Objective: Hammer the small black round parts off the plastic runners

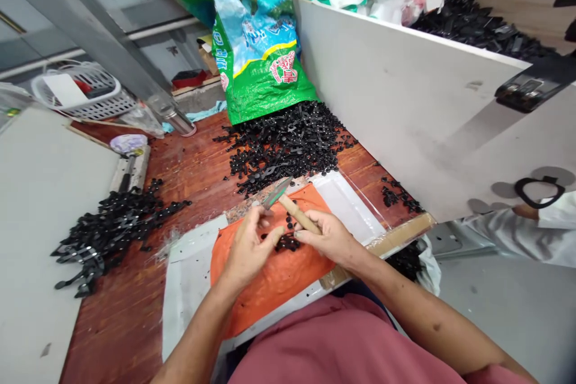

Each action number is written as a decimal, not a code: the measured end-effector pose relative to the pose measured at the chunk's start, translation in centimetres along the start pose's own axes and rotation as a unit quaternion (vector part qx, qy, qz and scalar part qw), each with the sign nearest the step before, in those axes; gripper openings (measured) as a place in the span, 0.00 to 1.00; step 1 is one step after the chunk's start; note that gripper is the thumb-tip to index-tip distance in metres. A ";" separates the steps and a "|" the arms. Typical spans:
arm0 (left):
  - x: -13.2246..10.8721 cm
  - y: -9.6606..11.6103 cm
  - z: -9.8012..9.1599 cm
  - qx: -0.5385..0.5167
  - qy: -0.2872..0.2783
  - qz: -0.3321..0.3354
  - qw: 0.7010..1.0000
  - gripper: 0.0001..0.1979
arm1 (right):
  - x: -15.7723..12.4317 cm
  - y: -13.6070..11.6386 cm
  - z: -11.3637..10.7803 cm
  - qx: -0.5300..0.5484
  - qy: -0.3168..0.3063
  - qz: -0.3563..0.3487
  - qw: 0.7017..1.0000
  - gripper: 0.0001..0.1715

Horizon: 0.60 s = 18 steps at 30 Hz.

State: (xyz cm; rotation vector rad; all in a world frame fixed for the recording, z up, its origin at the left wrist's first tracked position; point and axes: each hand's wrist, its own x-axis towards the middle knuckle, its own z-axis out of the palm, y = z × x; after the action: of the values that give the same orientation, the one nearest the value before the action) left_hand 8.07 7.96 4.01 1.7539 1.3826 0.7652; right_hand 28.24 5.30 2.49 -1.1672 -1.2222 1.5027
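My right hand (330, 237) is wrapped round the wooden handle of a small hammer (294, 211), whose greenish-grey head points up and left. Beside the hammer head is my left hand (254, 243), its thumb and fingers apart; I see nothing plainly held in it. Small black parts (288, 243) lie between my hands on an orange cloth (270, 294). The cloth covers part of a white board (191, 288) in front of my body.
Behind the board, a heap of black parts (292, 144) spills from a green and blue bag (265, 72). Another black pile (112, 228) lies left on the brown table (198, 159). A white panel (405, 102) stands at right. A plastic basket (85, 90) sits back left.
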 end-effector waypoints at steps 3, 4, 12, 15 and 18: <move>-0.8 -0.7 -0.4 0.003 0.105 -0.043 0.993 0.12 | -0.6 -0.2 0.3 0.014 0.074 0.003 0.997 0.09; -1.1 -0.8 -0.4 -0.002 0.094 -0.058 0.994 0.13 | -0.8 -0.4 0.4 0.019 0.093 -0.003 0.996 0.10; -1.1 1.1 1.9 0.031 0.003 -0.015 0.999 0.17 | -2.0 0.3 2.2 -0.038 0.091 0.001 0.995 0.11; -0.3 0.8 1.6 -0.010 -0.054 -0.028 0.998 0.20 | -2.5 0.5 1.5 -0.040 0.054 -0.019 0.998 0.10; 1.1 -0.4 0.1 0.049 -0.055 -0.015 0.997 0.21 | -3.4 0.5 -1.0 -0.090 0.082 -0.039 0.992 0.09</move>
State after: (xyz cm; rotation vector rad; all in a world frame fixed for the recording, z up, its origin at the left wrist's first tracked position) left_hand 8.24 9.09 3.61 1.8179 1.3897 0.5848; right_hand 29.88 2.10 2.39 -1.3186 -1.2958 1.2325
